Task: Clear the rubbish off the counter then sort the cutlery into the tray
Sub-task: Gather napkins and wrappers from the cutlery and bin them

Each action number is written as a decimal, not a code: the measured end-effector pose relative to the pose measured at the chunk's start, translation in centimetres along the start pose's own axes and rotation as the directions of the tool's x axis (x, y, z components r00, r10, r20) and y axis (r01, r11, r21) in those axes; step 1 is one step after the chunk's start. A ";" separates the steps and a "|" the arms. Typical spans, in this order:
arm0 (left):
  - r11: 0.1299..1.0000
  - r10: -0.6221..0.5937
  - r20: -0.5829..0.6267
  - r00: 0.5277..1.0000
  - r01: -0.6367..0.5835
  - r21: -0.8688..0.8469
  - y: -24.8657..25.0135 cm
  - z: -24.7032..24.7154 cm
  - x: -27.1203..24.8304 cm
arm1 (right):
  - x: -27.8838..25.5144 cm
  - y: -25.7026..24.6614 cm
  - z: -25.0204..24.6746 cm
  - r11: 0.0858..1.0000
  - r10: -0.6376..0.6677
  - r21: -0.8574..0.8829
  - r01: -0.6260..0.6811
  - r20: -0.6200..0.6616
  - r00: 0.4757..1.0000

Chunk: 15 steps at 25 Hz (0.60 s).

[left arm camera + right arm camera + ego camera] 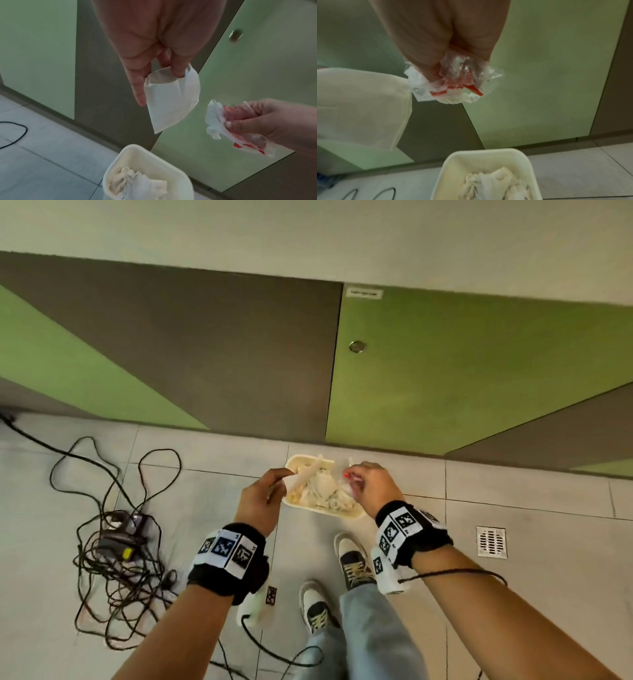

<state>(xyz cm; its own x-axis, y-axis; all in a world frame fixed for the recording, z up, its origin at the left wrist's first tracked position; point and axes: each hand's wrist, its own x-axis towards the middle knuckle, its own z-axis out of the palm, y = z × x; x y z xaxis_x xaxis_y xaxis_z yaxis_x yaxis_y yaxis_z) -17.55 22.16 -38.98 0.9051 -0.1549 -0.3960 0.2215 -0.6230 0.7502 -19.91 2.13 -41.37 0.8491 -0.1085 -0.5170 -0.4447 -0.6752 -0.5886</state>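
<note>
head view: the person stands on a tiled floor (pixel 513 491) over a cream bin (pixel 322 510) that sits near the foot of the green and grey cabinet doors (pixel 445 371). the left hand (pixel 262 501) holds a white paper bag (pixel 301 479) above the bin's left rim, and the right hand (pixel 371 486) holds a crumpled plastic wrapper (pixel 347 475) above its right side. the bin already has crumpled paper in it. a tangle of cables (pixel 116 542) lies on the floor to the left. no table, cutlery or tray is in view.

left wrist view: the left hand's fingers (pixel 178 70) pinch the open mouth of the paper bag (pixel 171 102), which hangs over the bin (pixel 149 155). the right hand (pixel 267 120) is closed around the red and clear wrapper (pixel 240 121).

right wrist view: the right hand's fingers (pixel 429 70) are curled tight around the wrapper (pixel 453 83), directly above the bin (pixel 488 158).

judging from this, the rubbish step is at its drop-off point, with both pieces not yet released. the cutlery sorting looks wholly undone, though that cannot be checked here.
</note>
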 end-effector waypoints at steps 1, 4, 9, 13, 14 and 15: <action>0.999 -0.037 0.021 0.999 0.036 0.013 -1.4 1.0 1.3 | 1.7 0.9 1.5 1.000 0.000 -0.011 0.001 0.038 0.999; 0.988 -0.133 0.079 0.988 0.125 0.092 -7.1 4.9 5.8 | 7.3 4.3 7.1 0.999 0.000 -0.054 0.008 0.139 0.990; 0.959 -0.267 0.138 0.954 0.249 0.135 -12.8 10.1 11.0 | 14.2 8.3 12.8 0.986 0.071 -0.160 -0.039 0.203 0.977; 0.935 -0.288 0.191 0.938 0.232 0.269 -14.5 13.0 14.2 | 17.7 10.5 15.5 0.929 0.141 -0.368 -0.027 0.287 0.947; 0.924 -0.300 0.223 0.928 0.225 0.309 -14.7 13.5 14.5 | 18.0 11.0 16.1 0.886 0.180 -0.464 0.006 0.356 0.917; 0.912 -0.308 0.273 0.912 0.201 0.357 -14.8 13.9 14.7 | 18.1 11.5 16.5 0.848 0.233 -0.530 0.022 0.409 0.882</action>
<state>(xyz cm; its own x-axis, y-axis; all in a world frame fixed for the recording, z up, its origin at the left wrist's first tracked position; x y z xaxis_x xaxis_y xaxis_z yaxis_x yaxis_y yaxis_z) -12.61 18.46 -63.26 0.6579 -0.1585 -0.7362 0.2546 -0.8732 0.4155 -14.37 4.48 -67.71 0.5291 0.0455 -0.8473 -0.2074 -0.9613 -0.1811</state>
